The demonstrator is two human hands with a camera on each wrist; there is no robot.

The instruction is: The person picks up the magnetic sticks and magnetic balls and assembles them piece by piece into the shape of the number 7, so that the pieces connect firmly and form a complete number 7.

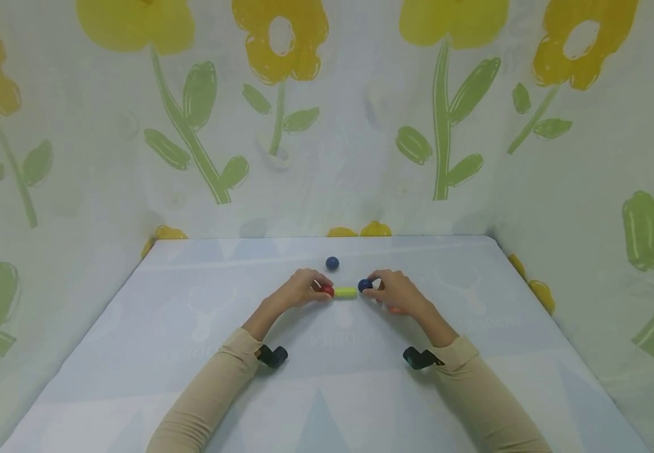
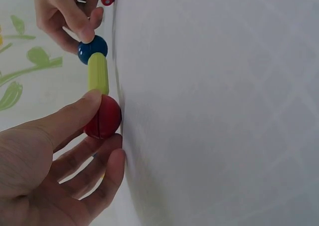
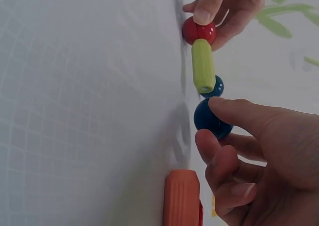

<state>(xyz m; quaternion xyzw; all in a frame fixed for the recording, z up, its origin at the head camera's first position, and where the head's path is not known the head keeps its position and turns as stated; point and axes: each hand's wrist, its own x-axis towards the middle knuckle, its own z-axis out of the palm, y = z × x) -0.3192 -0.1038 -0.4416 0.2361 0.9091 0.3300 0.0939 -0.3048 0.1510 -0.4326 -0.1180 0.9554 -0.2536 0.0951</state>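
Note:
My left hand (image 1: 302,289) pinches a red ball (image 2: 104,117) between thumb and fingers, low over the table. A yellow-green rod (image 1: 345,292) meets the ball at one end and points toward my right hand (image 1: 399,292). Between the right thumb and fingers is a dark blue ball (image 3: 212,119), facing the rod's free end. In the right wrist view a small gap separates this ball from the rod, whose end face shows a small hole. Farther back on the table lies a second dark blue ball (image 1: 332,263).
An orange rod (image 3: 181,198) lies by the right hand, partly hidden under it in the head view, with a bit of something red beside it. The pale table (image 1: 236,390) ends at flower-patterned cloth walls (image 1: 338,170) at the back and sides.

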